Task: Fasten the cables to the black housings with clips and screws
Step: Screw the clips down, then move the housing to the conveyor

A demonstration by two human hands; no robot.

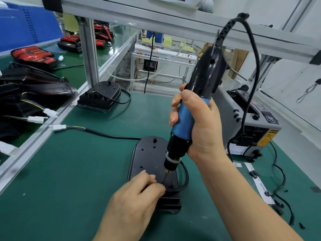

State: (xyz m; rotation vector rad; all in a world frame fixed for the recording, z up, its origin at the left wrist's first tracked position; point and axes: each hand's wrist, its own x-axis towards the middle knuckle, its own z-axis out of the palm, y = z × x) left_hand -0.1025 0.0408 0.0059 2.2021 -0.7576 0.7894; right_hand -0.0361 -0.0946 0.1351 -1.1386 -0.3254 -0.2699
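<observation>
Currently: left hand [139,193] low centre, fingers curled, pinching a small dark part [161,184] on the near end of the black housing [149,153]. Clip or screw, too small to tell. Bit [166,176] of the electric screwdriver [185,117] points down, tilted, tip right at that part. Right hand [201,129] wrapped round the driver's blue grip, thumb up at the black upper body; top of the tool leans right.

Housing lies flat on the green table [69,180], mid-front, near end over a black block [171,201]. Its cable [186,176] loops round the housing's right side and ends at the left fingertips. Another run leaves the far edge and goes left across the mat to a white connector [59,127] by the aluminium rail [26,150].

Right of the forearm: white paper strip [260,186] with black clips [254,173] on it, loose black bits beside it. Behind that, grey box machine [257,122] with knob and yellow label; driver cord [251,66] arcs up over it.

Further back left: second black housing [104,93] with its own cable, near the frame post [88,54]. Beyond the rail, left: pile of black parts [34,84] with wired plugs, then red-lens units [33,55] on the green surface.
</observation>
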